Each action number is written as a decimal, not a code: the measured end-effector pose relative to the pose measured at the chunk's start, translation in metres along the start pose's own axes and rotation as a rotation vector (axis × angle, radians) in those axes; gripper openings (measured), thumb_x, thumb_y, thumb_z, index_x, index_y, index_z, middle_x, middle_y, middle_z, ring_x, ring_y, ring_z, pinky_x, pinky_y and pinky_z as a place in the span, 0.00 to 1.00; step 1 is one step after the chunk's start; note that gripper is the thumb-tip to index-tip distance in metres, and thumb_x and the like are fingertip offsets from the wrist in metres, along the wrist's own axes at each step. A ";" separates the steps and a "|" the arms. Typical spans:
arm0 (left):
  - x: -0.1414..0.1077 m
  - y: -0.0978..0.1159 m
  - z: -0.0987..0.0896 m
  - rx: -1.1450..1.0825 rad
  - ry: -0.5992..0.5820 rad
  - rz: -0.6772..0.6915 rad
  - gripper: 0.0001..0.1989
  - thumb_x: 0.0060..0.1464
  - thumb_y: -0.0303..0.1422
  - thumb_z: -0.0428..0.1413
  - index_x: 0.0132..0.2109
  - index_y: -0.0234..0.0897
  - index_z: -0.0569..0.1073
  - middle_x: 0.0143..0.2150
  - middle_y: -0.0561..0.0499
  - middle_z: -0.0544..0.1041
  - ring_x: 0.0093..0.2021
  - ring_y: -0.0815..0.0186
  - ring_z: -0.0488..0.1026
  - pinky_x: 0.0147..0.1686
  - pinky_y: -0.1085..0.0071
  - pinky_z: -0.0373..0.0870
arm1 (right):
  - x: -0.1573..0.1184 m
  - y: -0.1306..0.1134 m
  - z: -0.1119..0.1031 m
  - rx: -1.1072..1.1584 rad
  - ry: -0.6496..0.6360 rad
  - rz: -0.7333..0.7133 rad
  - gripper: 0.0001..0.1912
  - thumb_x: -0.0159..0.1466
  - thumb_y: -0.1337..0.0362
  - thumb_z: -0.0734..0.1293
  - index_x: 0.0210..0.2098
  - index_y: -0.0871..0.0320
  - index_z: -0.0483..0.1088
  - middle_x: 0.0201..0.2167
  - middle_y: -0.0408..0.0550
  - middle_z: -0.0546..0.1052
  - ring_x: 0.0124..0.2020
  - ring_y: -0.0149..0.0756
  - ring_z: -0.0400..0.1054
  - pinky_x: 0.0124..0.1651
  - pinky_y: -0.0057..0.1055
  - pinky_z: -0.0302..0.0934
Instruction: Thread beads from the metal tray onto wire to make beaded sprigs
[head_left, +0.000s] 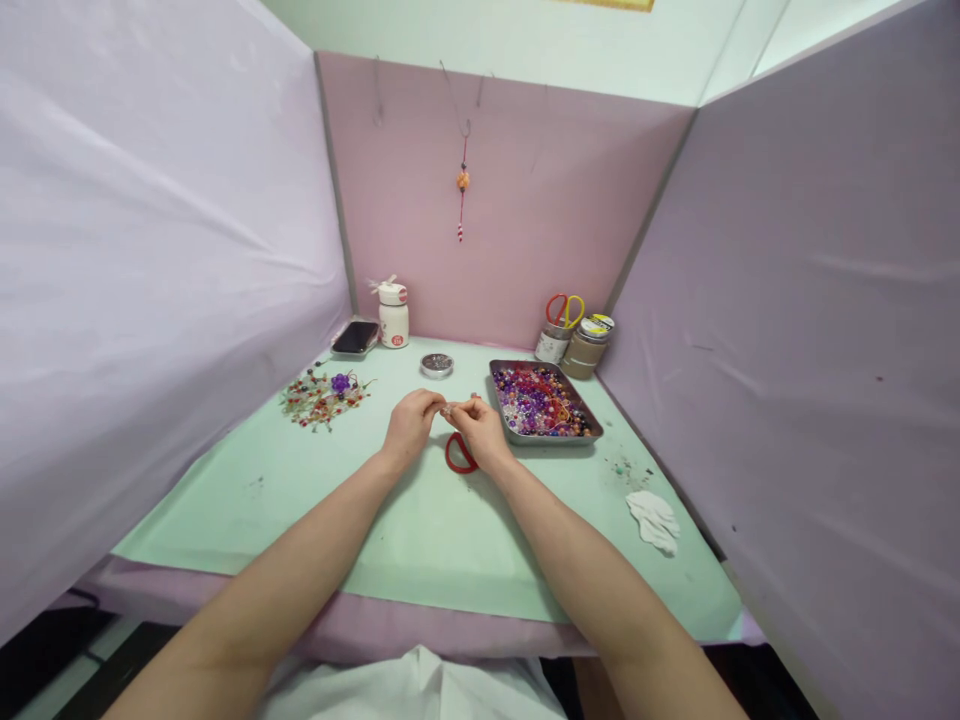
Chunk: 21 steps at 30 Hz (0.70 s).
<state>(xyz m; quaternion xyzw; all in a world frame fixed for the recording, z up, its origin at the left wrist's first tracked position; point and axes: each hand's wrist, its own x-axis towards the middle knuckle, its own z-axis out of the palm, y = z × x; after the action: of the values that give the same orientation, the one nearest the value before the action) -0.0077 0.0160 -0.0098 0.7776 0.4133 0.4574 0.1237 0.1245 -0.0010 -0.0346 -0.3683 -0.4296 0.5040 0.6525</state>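
Observation:
My left hand [410, 425] and my right hand [480, 428] meet over the middle of the green table cover [450, 560]. Fingertips of both are pinched around something small and pale, too small to name. Red-handled scissors [460, 455] lie just under my right hand, which partly hides them. To the right sits a metal tray [555, 440] full of purple, red and orange beads [540, 400]. Beyond my hands stands a small round tin [436, 365].
At the left are a beaded pile [322, 400], a phone [355, 337] and a white bottle [394, 318]. Two jars [553, 345], one with scissors, stand at the back right. A white glove [654, 521] lies at the right. A beaded pendant [463, 181] hangs ahead.

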 end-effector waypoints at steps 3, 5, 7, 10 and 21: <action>0.001 0.001 -0.001 -0.058 -0.003 -0.048 0.09 0.55 0.29 0.50 0.32 0.37 0.75 0.33 0.48 0.77 0.36 0.64 0.71 0.40 0.69 0.66 | -0.001 -0.002 0.000 -0.024 0.005 -0.001 0.11 0.49 0.60 0.73 0.26 0.57 0.67 0.33 0.46 0.78 0.38 0.36 0.72 0.50 0.39 0.65; 0.002 0.001 -0.002 -0.114 -0.004 -0.080 0.08 0.53 0.30 0.51 0.31 0.37 0.75 0.33 0.49 0.77 0.36 0.64 0.71 0.40 0.69 0.66 | -0.002 -0.003 0.001 -0.027 -0.005 -0.005 0.11 0.49 0.60 0.73 0.26 0.57 0.67 0.33 0.46 0.78 0.39 0.36 0.72 0.50 0.39 0.65; 0.003 0.000 -0.002 -0.176 -0.001 -0.115 0.07 0.52 0.31 0.52 0.31 0.37 0.75 0.32 0.49 0.78 0.36 0.64 0.72 0.40 0.69 0.66 | -0.002 -0.004 0.000 -0.027 -0.025 -0.009 0.11 0.49 0.60 0.73 0.26 0.57 0.67 0.33 0.46 0.78 0.39 0.36 0.72 0.51 0.39 0.65; 0.006 -0.002 -0.003 -0.270 -0.018 -0.198 0.06 0.48 0.33 0.54 0.29 0.37 0.75 0.31 0.50 0.78 0.35 0.64 0.72 0.39 0.68 0.67 | -0.003 -0.006 0.000 -0.044 -0.042 -0.010 0.12 0.49 0.58 0.73 0.26 0.56 0.68 0.32 0.46 0.78 0.38 0.36 0.72 0.51 0.39 0.65; 0.014 -0.010 -0.009 -0.636 -0.197 -0.424 0.13 0.37 0.37 0.62 0.31 0.36 0.71 0.26 0.54 0.74 0.28 0.69 0.69 0.32 0.71 0.65 | -0.003 -0.012 -0.003 -0.172 -0.119 -0.022 0.11 0.50 0.58 0.71 0.26 0.56 0.68 0.32 0.46 0.78 0.37 0.35 0.72 0.46 0.36 0.66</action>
<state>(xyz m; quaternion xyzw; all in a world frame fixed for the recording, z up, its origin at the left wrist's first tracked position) -0.0174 0.0312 -0.0020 0.6380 0.3887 0.4500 0.4892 0.1312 -0.0065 -0.0251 -0.3875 -0.5132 0.4793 0.5973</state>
